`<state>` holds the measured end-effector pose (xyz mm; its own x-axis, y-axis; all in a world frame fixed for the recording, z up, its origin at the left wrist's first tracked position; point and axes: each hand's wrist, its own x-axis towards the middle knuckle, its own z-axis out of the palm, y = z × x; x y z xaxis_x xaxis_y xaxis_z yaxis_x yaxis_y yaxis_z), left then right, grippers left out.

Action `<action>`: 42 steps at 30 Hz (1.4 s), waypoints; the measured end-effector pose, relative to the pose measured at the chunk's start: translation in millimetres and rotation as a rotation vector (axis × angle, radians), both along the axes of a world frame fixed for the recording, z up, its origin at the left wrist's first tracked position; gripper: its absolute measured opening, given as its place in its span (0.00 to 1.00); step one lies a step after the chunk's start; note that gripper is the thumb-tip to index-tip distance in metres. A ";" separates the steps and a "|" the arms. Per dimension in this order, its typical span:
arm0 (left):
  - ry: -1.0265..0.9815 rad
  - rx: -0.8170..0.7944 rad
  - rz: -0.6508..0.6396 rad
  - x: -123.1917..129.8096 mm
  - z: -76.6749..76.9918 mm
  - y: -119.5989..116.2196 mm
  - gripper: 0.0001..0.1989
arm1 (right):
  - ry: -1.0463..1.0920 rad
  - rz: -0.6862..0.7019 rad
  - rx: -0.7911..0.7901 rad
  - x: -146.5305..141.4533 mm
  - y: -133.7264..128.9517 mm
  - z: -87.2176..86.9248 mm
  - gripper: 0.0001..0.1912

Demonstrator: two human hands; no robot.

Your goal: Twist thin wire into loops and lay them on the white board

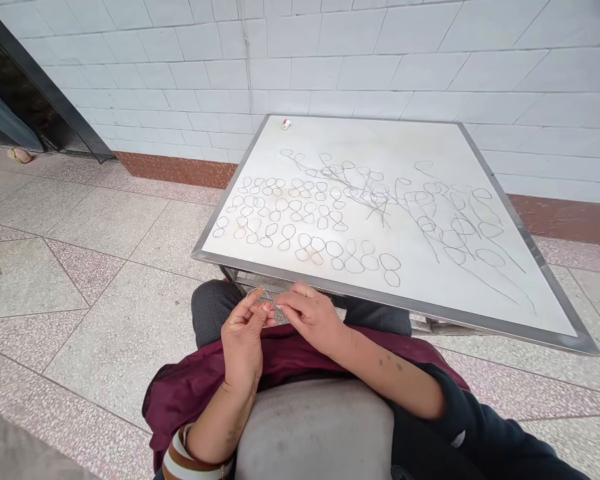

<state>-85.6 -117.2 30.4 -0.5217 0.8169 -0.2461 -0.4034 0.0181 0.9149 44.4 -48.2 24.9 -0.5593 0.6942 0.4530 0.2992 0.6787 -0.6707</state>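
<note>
A pale tiled floor (95, 287) stretches along the left, with a dark doorway (35, 87) and a sandal-like object (20, 155) at its threshold, well apart from the work. Low in the middle, the person's left hand (245, 327) pinches a thin wire loop (257, 293) between thumb and fingers. Touching or nearly touching it, the right hand (313, 317) has thumb and index finger brought together at the wire's other side. Both hands are above the lap, just off the near edge of a white counter (380, 143) with a grey metal rim. That rim lies directly beyond the fingers. On the counter, a small red-and-white object (286, 124) sits near the far left corner. Nearer, rows of figure-eight wire shapes (300, 210) spread across the left half. Further right, looped wires with long tails (445, 220) lie tangled and overlapping. A white tiled wall (360, 63) stands behind the counter.
</note>
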 end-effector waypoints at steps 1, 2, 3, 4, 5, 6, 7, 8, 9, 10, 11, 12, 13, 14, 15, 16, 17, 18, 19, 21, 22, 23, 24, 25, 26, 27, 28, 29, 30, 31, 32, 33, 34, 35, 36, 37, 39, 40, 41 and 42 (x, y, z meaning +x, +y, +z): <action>0.003 0.006 -0.005 -0.2 -0.4 -0.2 0.17 | -0.007 0.029 0.026 1.2 0.9 0.3 0.10; 0.006 0.011 -0.010 -0.3 -0.7 -0.4 0.16 | -0.016 0.056 0.045 2.5 1.9 1.0 0.10; 0.010 0.015 -0.015 -0.4 -0.8 -0.5 0.16 | -0.027 0.078 0.059 3.7 2.8 2.0 0.11; 0.014 0.021 -0.021 -0.4 -0.9 -0.7 0.15 | -0.040 0.092 0.069 4.8 3.6 3.2 0.11; 0.021 0.026 -0.025 -0.3 -0.9 -0.9 0.15 | -0.054 0.101 0.075 5.7 4.2 4.4 0.11; 0.028 0.031 -0.031 -0.2 -0.9 -1.0 0.15 | -0.067 0.109 0.077 6.5 4.7 5.4 0.11; 0.035 0.035 -0.035 -0.1 -0.8 -1.2 0.15 | -0.077 0.119 0.077 7.1 5.0 6.3 0.10; 0.042 0.038 -0.040 0.0 -0.7 -1.5 0.15 | -0.082 0.129 0.077 7.5 5.1 6.9 0.09; 0.046 0.042 -0.045 0.1 -0.6 -1.7 0.15 | -0.080 0.136 0.075 7.6 5.1 7.3 0.09; 0.050 0.046 -0.047 0.2 -0.6 -1.9 0.15 | -0.077 0.140 0.074 7.6 4.9 7.4 0.08; 0.053 0.049 -0.049 0.3 -0.5 -2.1 0.15 | -0.073 0.139 0.076 7.4 4.5 7.4 0.07; 0.056 0.051 -0.048 0.4 -0.4 -2.2 0.15 | -0.072 0.134 0.080 7.1 4.1 7.3 0.07; 0.058 0.049 -0.045 0.6 -0.2 -2.3 0.16 | -0.074 0.124 0.083 6.8 3.5 7.2 0.08; 0.059 0.043 -0.042 0.8 0.1 -2.3 0.16 | -0.079 0.112 0.086 6.4 2.8 7.1 0.08; 0.058 0.034 -0.040 1.0 0.5 -2.3 0.16 | -0.081 0.098 0.089 6.0 2.1 7.1 0.08; 0.055 0.024 -0.041 1.2 0.9 -2.3 0.16 | -0.081 0.083 0.090 5.8 1.4 7.1 0.08; 0.051 0.016 -0.046 1.3 1.3 -2.2 0.17 | -0.081 0.069 0.090 5.5 0.7 7.2 0.08; 0.046 0.011 -0.050 1.3 1.7 -2.1 0.17 | -0.082 0.057 0.090 5.4 0.1 7.4 0.08; 0.041 0.009 -0.055 1.2 2.1 -2.0 0.17 | -0.085 0.048 0.090 5.3 -0.5 7.5 0.08; 0.036 0.006 -0.061 0.6 2.4 -1.9 0.16 | -0.095 0.036 0.086 5.2 -1.3 7.8 0.08; 0.035 0.006 -0.062 0.2 2.4 -1.8 0.16 | -0.099 0.028 0.083 5.2 -1.6 7.8 0.07; 0.035 0.006 -0.065 -0.1 2.4 -1.6 0.15 | -0.102 0.019 0.079 5.1 -1.8 7.8 0.07; 0.036 0.007 -0.070 -0.4 2.4 -1.4 0.14 | -0.105 0.008 0.077 5.1 -2.1 7.6 0.07; 0.039 0.009 -0.075 -0.6 2.4 -1.2 0.14 | -0.108 -0.002 0.078 5.1 -2.3 7.4 0.07; 0.045 0.011 -0.080 -0.6 2.5 -1.0 0.14 | -0.113 -0.009 0.083 5.1 -2.4 7.1 0.07; 0.055 0.014 -0.084 -0.4 2.6 -0.9 0.14 | -0.119 -0.012 0.093 5.2 -2.4 6.8 0.07; 0.067 0.017 -0.085 0.0 2.9 -0.9 0.15 | -0.126 -0.009 0.109 5.2 -2.3 6.4 0.08; 0.081 0.020 -0.081 0.4 3.2 -1.0 0.16 | -0.134 0.001 0.129 5.4 -2.0 6.2 0.08; 0.096 0.021 -0.075 0.9 3.5 -1.2 0.16 | -0.142 0.015 0.151 5.6 -1.6 6.1 0.09; 0.109 0.022 -0.070 1.3 3.9 -1.4 0.17 | -0.148 0.031 0.172 5.8 -1.0 6.3 0.09; 0.117 0.022 -0.066 1.6 4.4 -1.6 0.17 | -0.151 0.048 0.189 6.2 -0.4 6.9 0.09; 0.122 0.022 -0.065 1.8 4.9 -1.9 0.17 | -0.153 0.063 0.204 6.5 0.3 7.8 0.09; 0.125 0.020 -0.068 1.9 5.5 -2.1 0.17 | -0.153 0.078 0.215 7.0 1.1 9.0 0.10; 0.127 0.017 -0.072 1.9 6.1 -2.2 0.17 | -0.153 0.092 0.224 7.4 1.7 10.6 0.10; 0.129 0.015 -0.077 1.8 6.7 -2.4 0.17 | -0.156 0.107 0.231 8.0 2.3 12.4 0.11; 0.132 0.013 -0.082 1.7 7.3 -2.5 0.17 | -0.159 0.122 0.237 8.6 2.9 14.3 0.11; 0.139 0.014 -0.094 1.7 8.1 -2.8 0.16 | -0.169 0.157 0.241 9.8 3.7 17.7 0.12; 0.143 0.016 -0.099 1.7 8.4 -2.9 0.16 | -0.177 0.173 0.242 10.4 4.0 18.9 0.13; 0.147 0.019 -0.104 1.8 8.6 -3.0 0.15 | -0.187 0.187 0.244 10.8 4.2 19.8 0.13; 0.149 0.023 -0.107 1.8 8.7 -3.0 0.15 | -0.195 0.196 0.245 11.2 4.4 20.3 0.14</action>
<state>-83.7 -120.1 39.0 -0.4611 0.8740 -0.1535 -0.2603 0.0321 0.9650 55.5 -43.8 45.2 -0.7631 0.4494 0.4644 0.2535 0.8692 -0.4245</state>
